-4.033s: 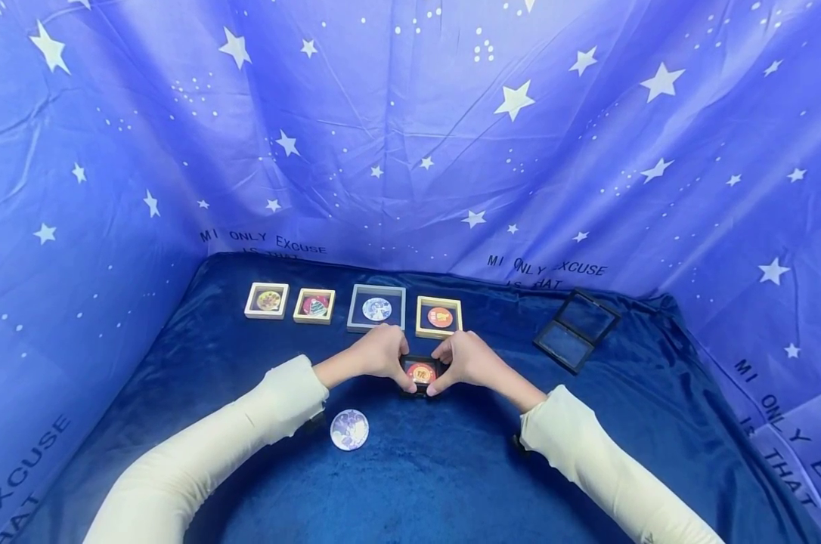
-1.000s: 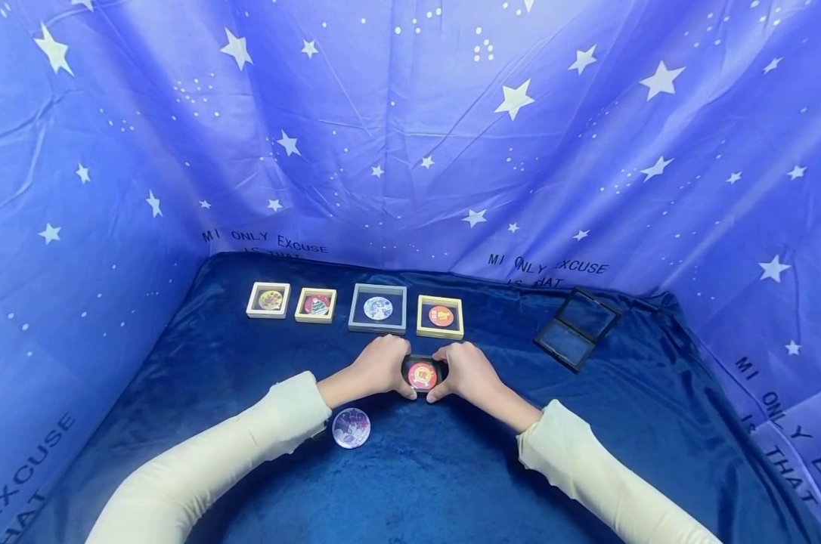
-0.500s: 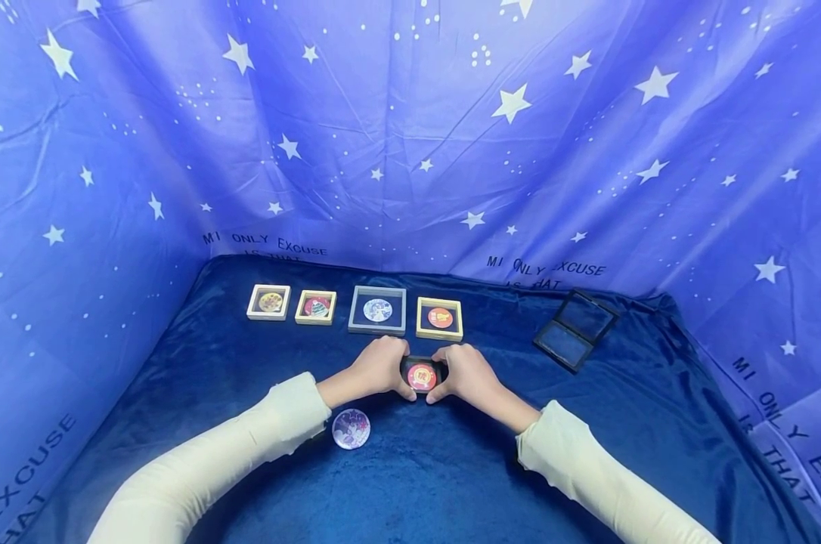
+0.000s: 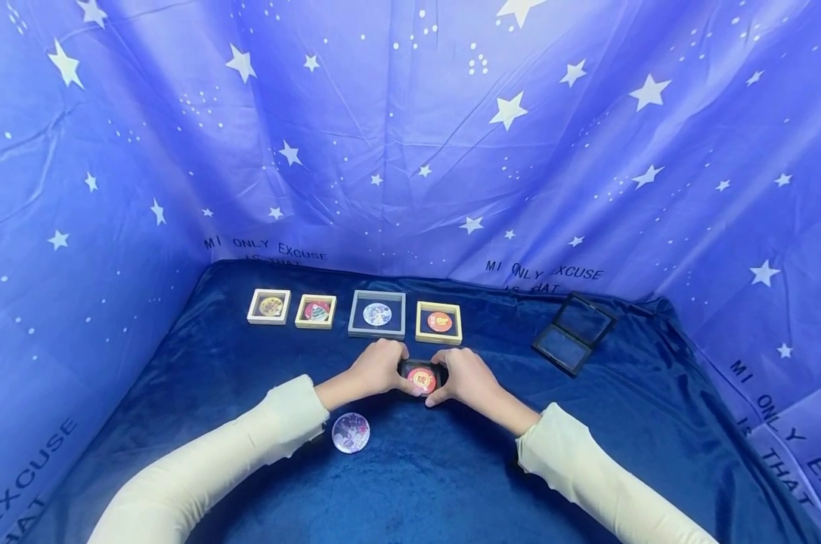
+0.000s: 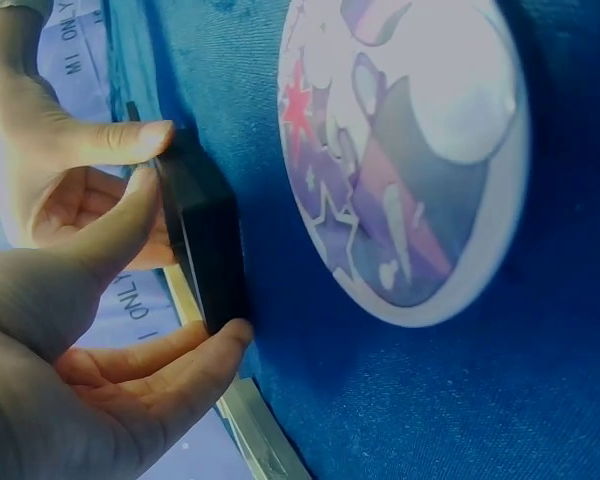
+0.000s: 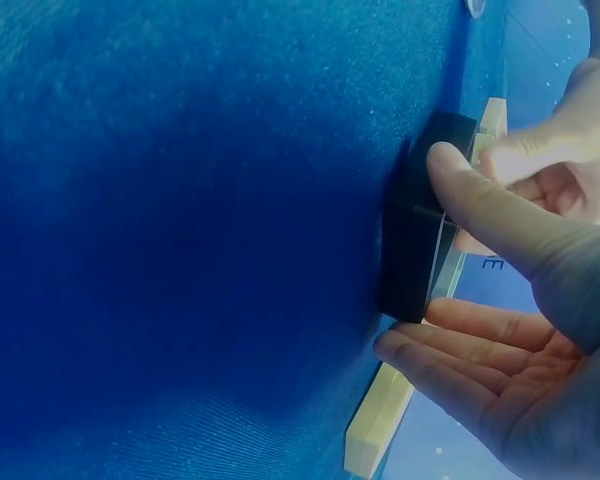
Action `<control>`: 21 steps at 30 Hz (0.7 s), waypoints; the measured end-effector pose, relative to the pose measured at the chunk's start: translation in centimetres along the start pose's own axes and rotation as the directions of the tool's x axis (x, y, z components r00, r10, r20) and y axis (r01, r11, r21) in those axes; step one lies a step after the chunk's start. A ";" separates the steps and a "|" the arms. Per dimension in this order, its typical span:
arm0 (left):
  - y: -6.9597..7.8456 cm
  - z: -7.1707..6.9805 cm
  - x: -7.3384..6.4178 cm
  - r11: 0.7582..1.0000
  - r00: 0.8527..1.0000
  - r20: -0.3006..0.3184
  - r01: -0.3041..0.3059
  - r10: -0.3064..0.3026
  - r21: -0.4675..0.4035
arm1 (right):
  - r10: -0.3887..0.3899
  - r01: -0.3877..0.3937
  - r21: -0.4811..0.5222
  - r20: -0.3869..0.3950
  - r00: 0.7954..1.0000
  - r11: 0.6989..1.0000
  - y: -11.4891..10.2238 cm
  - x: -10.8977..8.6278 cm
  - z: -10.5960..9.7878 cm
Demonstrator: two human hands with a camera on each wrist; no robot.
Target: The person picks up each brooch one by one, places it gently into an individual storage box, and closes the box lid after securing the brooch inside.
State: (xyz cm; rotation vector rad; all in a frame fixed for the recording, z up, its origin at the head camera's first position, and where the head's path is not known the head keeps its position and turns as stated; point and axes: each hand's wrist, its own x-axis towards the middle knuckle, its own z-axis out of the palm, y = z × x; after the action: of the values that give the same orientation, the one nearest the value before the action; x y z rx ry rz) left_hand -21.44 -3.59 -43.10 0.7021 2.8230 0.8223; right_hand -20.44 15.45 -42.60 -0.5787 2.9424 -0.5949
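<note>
A black display frame [image 4: 421, 364] with a round red badge [image 4: 422, 379] in it lies on the dark blue cloth, between both hands in the head view. My left hand [image 4: 378, 368] grips its left side. In the left wrist view, thumb and fingertips pinch the black frame [image 5: 205, 220] at opposite edges. From the right, my right hand [image 4: 475, 380] holds the other side. Its thumb presses the near face of the frame [image 6: 408, 255] in the right wrist view, its fingers at the far edge. Nearer the body lies a round purple badge [image 4: 351, 433].
Behind the hands stands a row of framed badges: a white frame [image 4: 267, 323], a small gold frame [image 4: 314, 326], a grey frame [image 4: 376, 334] and a larger gold frame [image 4: 438, 341]. An unfolded black frame [image 4: 562, 350] lies at the right. Star-printed curtains [image 4: 397, 113] surround the cloth.
Both hands keep hold of the black frame at nearly the same place. The left thumb has shifted slightly onto its front. The head view has tilted up a little, lowering everything in it.
</note>
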 end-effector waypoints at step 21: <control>-0.1 0.1 0.2 0.988 0.985 -0.092 0.143 -0.149 -0.062 | 0.025 -0.028 0.046 0.070 0.997 0.999 0.2 0.2 -1.0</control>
State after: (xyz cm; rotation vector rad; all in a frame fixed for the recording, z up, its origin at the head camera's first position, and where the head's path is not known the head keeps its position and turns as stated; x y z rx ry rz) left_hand -21.65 -3.55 -43.19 0.4530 2.8815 0.9273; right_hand -20.82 15.91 -41.72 -0.5432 2.8587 -0.6256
